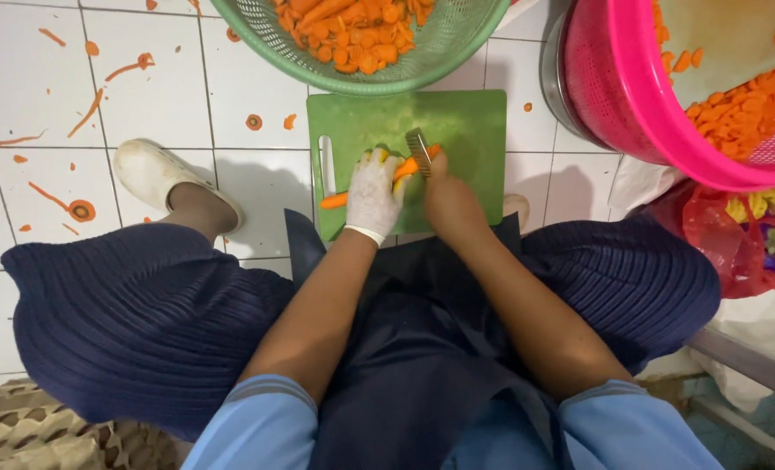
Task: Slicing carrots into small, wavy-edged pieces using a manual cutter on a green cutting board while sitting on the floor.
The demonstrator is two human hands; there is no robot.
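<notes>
The left hand (373,193), in a white glove, is closed around a carrot (344,197), pinning it on the green cutting board (466,130) that lies on the tiled floor (144,96); the carrot's thin end juts out to the left of the glove. The bare right hand (447,193) is clenched on the handle of a crinkle-edged cutter (419,151), whose blade stands at the carrot's thick end, just beside the gloved fingers. A green colander (457,52) of cut carrot sits beyond the board, a pink colander (614,104) of slices to the right. Peelings and slices litter the floor. Risk noted: blade and glove are near touching, so a roll of the carrot could bring the edge onto the fingers; the board could also slide on wet tile.
</notes>
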